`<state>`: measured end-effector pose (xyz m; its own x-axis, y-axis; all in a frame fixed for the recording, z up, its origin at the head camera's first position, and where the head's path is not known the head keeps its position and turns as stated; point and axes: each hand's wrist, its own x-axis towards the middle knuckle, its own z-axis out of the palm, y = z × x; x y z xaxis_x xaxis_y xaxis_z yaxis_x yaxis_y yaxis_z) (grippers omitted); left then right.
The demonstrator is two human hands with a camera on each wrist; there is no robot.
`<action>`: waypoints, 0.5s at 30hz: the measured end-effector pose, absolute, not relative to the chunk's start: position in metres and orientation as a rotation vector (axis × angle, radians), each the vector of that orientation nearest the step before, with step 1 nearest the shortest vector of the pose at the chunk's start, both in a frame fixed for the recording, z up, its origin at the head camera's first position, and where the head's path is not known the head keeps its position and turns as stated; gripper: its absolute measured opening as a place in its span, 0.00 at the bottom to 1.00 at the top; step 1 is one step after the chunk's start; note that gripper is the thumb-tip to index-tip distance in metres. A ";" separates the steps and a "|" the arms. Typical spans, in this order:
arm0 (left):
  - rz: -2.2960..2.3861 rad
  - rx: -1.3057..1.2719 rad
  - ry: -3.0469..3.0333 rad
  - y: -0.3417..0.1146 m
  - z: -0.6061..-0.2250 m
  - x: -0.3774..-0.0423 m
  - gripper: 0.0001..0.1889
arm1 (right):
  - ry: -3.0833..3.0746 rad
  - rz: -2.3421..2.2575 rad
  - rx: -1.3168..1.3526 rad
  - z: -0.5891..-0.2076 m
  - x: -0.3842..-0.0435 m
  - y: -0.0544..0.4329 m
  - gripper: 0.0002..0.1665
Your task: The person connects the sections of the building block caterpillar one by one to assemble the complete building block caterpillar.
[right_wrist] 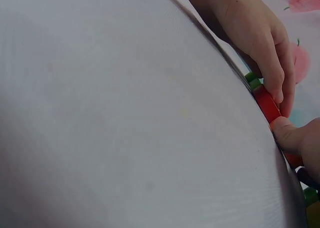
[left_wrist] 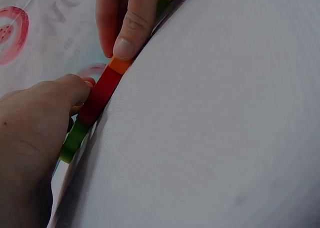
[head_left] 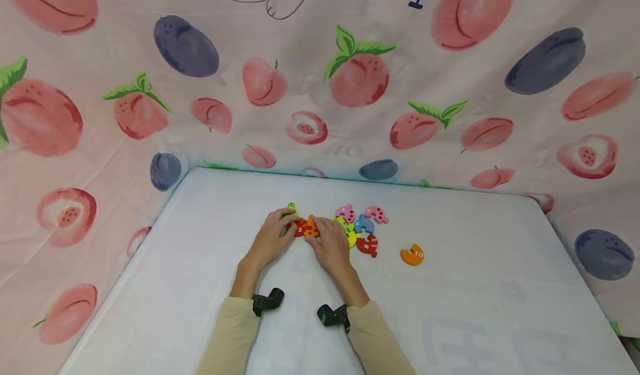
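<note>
My left hand [head_left: 272,237] holds a flat red puzzle piece [head_left: 300,229] marked with a number at its near side, thumb and fingers about it. Right beside that piece is an orange one with dark spots [head_left: 310,228], pinched between the thumb and fingers of my right hand [head_left: 330,246]. In the left wrist view, the red piece [left_wrist: 100,95] and the orange piece [left_wrist: 120,64] touch end to end on the table. A green piece [left_wrist: 74,141] adjoins the red one's other end, partly hidden by the left hand.
Just right of my right hand lies a cluster of pieces: pink [head_left: 376,214], blue [head_left: 364,224], yellow-green [head_left: 351,236] and red [head_left: 368,245]. Farther right, an orange piece [head_left: 412,255] lies alone on the white table [head_left: 480,303]. Fruit-patterned cloth [head_left: 280,136] hangs behind.
</note>
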<state>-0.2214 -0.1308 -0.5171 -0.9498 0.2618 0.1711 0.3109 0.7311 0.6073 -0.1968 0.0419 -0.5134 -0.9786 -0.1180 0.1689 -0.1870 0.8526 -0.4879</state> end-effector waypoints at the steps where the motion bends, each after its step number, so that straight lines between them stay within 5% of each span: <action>1: -1.020 -0.473 -2.855 -0.131 -0.517 -0.222 0.15 | -2.906 0.765 0.235 -0.513 -0.197 0.042 0.34; 15: -0.970 -0.460 -2.868 -0.129 -0.516 -0.221 0.15 | -2.982 0.650 0.268 -0.511 -0.194 0.041 0.36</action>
<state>-0.2213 -0.1293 -0.5158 -0.9519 0.2558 0.1687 0.3057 0.7546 0.5806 -0.1936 0.0407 -0.5113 -0.9817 -0.1537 0.1128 -0.1867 0.8947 -0.4058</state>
